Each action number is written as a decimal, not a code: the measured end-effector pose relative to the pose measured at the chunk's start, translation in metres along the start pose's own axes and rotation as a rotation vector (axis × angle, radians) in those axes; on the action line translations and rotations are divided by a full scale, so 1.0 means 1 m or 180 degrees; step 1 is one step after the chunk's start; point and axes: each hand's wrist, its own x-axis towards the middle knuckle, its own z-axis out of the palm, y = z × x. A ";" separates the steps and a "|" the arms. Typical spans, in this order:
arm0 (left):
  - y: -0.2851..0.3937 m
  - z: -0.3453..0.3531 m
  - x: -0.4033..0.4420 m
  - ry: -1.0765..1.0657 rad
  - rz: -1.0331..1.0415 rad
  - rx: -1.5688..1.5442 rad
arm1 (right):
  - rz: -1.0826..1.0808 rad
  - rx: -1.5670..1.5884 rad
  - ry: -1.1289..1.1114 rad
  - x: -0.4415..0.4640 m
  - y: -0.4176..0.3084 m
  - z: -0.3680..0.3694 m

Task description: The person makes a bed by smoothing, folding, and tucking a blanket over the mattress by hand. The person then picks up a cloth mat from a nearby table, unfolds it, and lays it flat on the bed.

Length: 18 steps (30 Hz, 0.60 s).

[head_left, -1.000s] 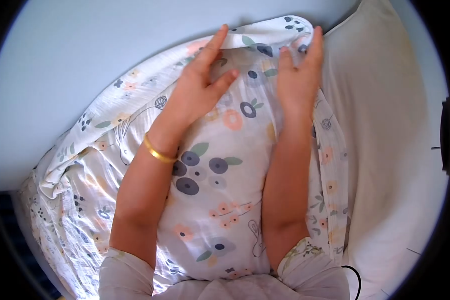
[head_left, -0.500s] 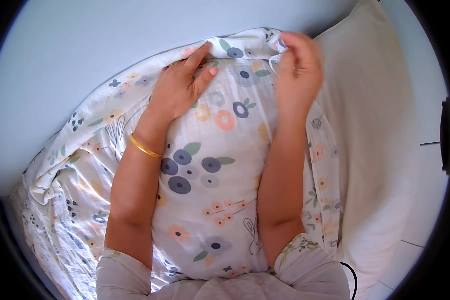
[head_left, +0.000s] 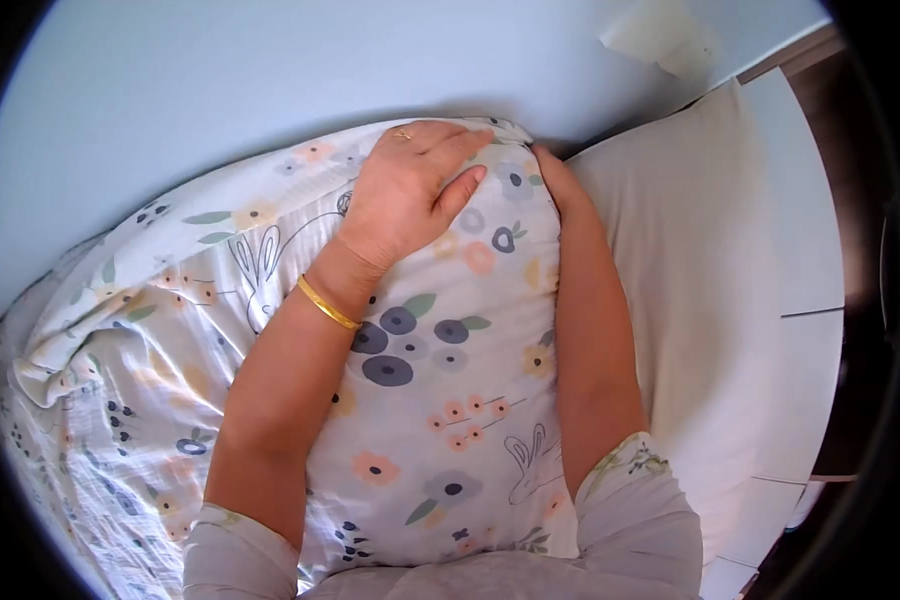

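A white cloth (head_left: 440, 350) printed with flowers, leaves and rabbit outlines lies over a padded surface and bunches into a rolled edge along the wall. My left hand (head_left: 415, 185), with a ring on it and a gold bangle at the wrist, rests on the cloth near its far edge, thumb apart from the fingers. At the far right corner of the cloth is my right hand (head_left: 560, 180), pressed against its side. Its fingers are mostly hidden, so what they hold cannot be made out.
A pale blue wall (head_left: 250, 80) runs behind the cloth. To the right stands a plain beige cushion-like surface (head_left: 690, 270), with white panels (head_left: 810, 240) beyond it. A pale patch (head_left: 660, 38) shows on the wall at the top right.
My right hand has gone down from above the corner to the cloth's side. My left hand has shifted right along the edge. The rolled edge lies flatter, and the view has turned toward the right.
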 end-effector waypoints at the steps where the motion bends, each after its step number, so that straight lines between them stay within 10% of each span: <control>1: -0.002 0.004 0.000 0.0098 0.0119 0.0147 | 0.0429 0.0185 -0.0329 -0.013 -0.007 0.000; 5: -0.006 0.011 -0.007 -0.0338 -0.0617 0.0533 | 0.0772 0.0200 -0.0326 -0.028 -0.012 0.005; 8: -0.009 0.009 -0.007 -0.0573 -0.0857 0.0735 | -0.0095 -0.1062 0.0137 -0.037 -0.007 -0.020; 10: -0.014 0.010 -0.007 -0.0609 -0.0886 0.0968 | -0.1906 -0.2880 0.1107 -0.117 0.027 -0.019; 18: -0.009 0.011 -0.002 -0.1007 -0.1021 0.0855 | -0.0295 -0.1736 0.1192 -0.327 0.100 -0.066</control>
